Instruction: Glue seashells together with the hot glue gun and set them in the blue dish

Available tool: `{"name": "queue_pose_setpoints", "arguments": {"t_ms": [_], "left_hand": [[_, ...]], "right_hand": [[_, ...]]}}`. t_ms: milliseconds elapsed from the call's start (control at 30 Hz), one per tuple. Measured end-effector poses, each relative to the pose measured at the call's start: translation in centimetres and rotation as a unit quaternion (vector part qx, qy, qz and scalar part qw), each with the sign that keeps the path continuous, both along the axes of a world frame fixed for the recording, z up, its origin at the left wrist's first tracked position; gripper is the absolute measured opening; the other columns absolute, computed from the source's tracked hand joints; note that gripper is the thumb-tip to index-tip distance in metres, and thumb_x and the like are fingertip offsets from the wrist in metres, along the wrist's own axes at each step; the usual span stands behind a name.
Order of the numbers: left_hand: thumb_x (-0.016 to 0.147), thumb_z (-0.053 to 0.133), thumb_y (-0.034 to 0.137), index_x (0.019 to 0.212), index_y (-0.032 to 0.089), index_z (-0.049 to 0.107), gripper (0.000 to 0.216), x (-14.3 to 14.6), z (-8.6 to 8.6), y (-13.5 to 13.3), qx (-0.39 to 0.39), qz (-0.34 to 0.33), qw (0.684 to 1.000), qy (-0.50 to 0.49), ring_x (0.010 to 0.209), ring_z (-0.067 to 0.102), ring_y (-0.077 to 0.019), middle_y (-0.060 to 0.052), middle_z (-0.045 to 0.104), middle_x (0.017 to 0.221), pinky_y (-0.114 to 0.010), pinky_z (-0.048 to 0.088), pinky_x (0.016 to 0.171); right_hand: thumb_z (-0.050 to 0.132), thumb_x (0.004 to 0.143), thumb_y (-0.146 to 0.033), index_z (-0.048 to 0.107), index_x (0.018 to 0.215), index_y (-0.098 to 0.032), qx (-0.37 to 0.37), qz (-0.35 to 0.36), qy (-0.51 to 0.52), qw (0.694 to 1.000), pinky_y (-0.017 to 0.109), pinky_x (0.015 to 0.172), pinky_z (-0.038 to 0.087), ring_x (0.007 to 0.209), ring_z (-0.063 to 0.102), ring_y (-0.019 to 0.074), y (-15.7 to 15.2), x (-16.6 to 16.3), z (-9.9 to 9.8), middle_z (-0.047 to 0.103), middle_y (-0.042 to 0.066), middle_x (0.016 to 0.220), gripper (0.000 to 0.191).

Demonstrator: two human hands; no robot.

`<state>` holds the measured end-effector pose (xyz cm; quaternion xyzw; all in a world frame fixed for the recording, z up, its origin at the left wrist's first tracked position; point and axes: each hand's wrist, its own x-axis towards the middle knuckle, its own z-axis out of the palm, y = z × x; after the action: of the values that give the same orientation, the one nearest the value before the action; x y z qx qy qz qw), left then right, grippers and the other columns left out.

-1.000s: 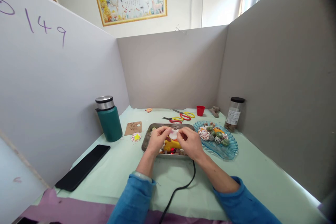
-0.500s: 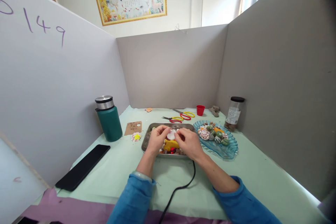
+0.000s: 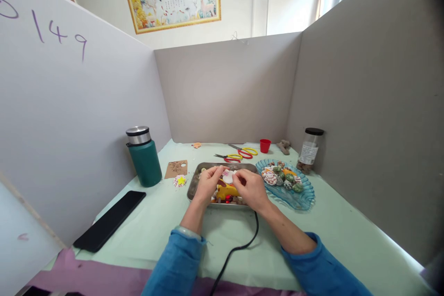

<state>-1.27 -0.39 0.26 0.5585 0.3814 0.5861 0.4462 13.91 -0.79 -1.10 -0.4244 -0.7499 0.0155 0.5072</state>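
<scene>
A small white round piece with a pinkish patch is held between my two hands, above a metal tray. My left hand pinches at its left edge with thumb and forefinger. On the other side my right hand has its fingers closed at the right edge; the fingertips are partly hidden. In the tray below lie a yellow figure, a shiny red bit and other small pieces, partly covered by my hands.
Left: green bottle, black phone-like slab, brown card, speckled disc with yellow star. Behind: scissors, red cup. Right: blue glass dish of decorated balls, jar. A black cable runs in front.
The white piece has turned slightly between my fingers and shows a pinkish patch. My hands have barely shifted; everything else stays in place.
</scene>
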Motion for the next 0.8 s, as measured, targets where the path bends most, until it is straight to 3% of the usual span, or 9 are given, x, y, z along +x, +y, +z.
{"name": "queue_pose_setpoints", "arguments": {"t_ms": [267, 800], "left_hand": [[0.068, 0.074, 0.042, 0.086, 0.014, 0.067, 0.034, -0.06, -0.24, 0.16, 0.021, -0.028, 0.999, -0.004, 0.06, 0.057, -0.0108, -0.003, 0.065, 0.076, -0.022, 0.049, 0.054], [0.068, 0.074, 0.043, 0.082, 0.015, 0.065, 0.033, -0.18, -0.61, 0.43, 0.022, -0.016, 1.0, -0.006, 0.061, 0.057, -0.0114, -0.002, 0.064, 0.074, -0.022, 0.05, 0.055]], "right_hand": [[0.048, 0.086, -0.022, 0.057, 0.065, -0.018, 0.004, -0.002, 0.011, 1.0, 0.024, 0.058, 0.033, 0.056, 0.048, 0.0117, 0.08, 0.0, -0.1, 0.058, 0.0, 0.063, 0.023], [0.048, 0.088, -0.025, 0.059, 0.065, -0.018, -0.005, 0.012, -0.01, 1.0, 0.024, 0.06, 0.032, 0.058, 0.048, 0.0126, -0.26, 0.02, 0.13, 0.057, 0.0, 0.061, 0.026]]}}
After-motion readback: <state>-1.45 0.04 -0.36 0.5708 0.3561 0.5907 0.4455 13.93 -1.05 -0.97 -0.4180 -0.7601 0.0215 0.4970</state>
